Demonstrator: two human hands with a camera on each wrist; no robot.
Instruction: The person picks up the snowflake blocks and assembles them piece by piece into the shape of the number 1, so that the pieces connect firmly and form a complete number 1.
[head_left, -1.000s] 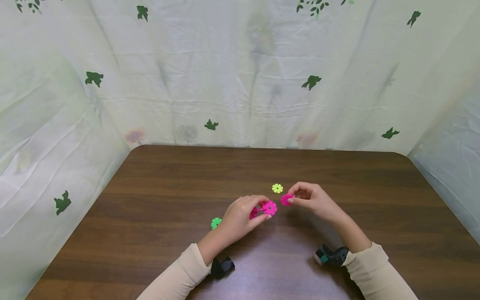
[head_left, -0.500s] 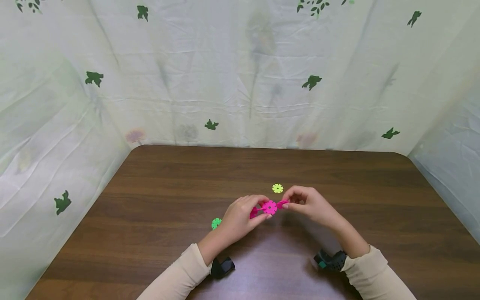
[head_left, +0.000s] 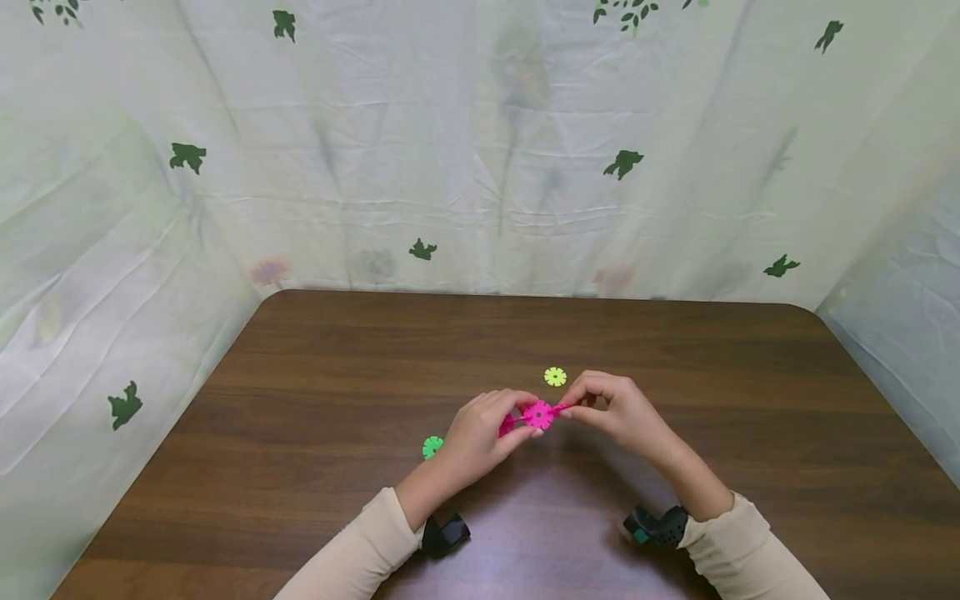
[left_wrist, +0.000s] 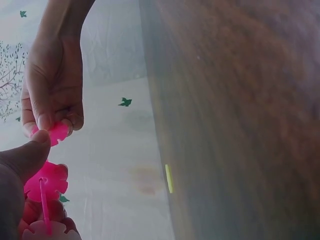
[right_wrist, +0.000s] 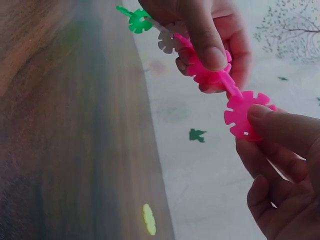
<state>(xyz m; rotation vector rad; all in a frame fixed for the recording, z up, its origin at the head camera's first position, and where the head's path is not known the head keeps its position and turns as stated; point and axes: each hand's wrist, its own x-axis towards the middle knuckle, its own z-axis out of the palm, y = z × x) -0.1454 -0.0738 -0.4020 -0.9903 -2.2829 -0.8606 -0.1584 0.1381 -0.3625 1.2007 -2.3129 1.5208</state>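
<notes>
My left hand (head_left: 487, 429) pinches a chain of slotted plastic discs between thumb and fingers. A pink slotted disc (head_left: 538, 414) of that chain shows between its fingertips. My right hand (head_left: 618, 412) pinches another pink slotted disc (right_wrist: 245, 114), which meets the chain's end edge to edge. In the head view that disc is turned nearly edge-on. The right wrist view shows a whitish disc (right_wrist: 170, 37) and a green disc (right_wrist: 139, 21) farther along the chain, behind the left hand. Fingers hide parts of several discs.
A yellow slotted disc (head_left: 555, 377) lies on the brown wooden table (head_left: 375, 350), just beyond the hands. A pale cloth backdrop (head_left: 480, 167) with green bird shapes stands behind the table. Black wrist cameras sit under both wrists.
My right hand has come left and slightly down, bringing its pink disc from apart to contact with the chain and turning it edge-on. My left hand stays in place.
</notes>
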